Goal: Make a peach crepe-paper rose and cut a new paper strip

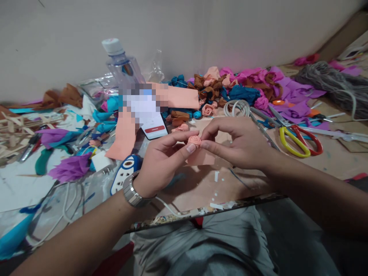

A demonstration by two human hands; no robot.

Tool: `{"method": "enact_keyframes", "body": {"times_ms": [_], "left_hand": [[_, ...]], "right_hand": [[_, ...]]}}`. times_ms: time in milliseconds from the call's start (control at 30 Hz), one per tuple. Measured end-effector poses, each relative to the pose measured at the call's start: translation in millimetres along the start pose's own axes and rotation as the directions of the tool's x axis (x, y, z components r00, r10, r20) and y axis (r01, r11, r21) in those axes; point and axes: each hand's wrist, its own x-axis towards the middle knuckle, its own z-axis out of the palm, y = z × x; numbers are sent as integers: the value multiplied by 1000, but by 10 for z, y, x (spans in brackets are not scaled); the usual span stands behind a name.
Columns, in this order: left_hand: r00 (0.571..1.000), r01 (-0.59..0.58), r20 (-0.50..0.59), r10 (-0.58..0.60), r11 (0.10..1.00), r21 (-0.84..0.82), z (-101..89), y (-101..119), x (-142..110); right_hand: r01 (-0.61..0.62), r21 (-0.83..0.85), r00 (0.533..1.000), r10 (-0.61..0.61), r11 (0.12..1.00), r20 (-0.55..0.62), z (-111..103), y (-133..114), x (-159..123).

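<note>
Between my two hands, above the table, is a small peach paper rose [194, 140] with a spiral of folded petals. My left hand [165, 159] pinches it from the left, thumb in front and index finger behind. From the other side my right hand [234, 143] grips its right edge between thumb and fingertips. A loose flap of peach paper [201, 157] hangs below the rose. Just behind my left fingers lies another peach paper rose [180, 128], partly hidden.
Scissors [299, 140] with yellow and red handles lie at the right, near grey yarn [330, 88]. Peach paper strips [181, 96], a phone [153, 128] and a plastic bottle [123, 69] stand behind. A blue-and-white power strip [123, 174] sits beside my left wrist.
</note>
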Motion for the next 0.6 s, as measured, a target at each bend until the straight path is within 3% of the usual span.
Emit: {"method": "enact_keyframes", "body": {"times_ms": [267,600], "left_hand": [[998,-46,60,35,982,182,-13,43,8],[999,50,-1,-51,996,-68,-5,3,12]], "right_hand": [[6,-7,1000,-6,1000,7,9,8,3],[-11,34,999,13,999,-52,54,42,-14]]}}
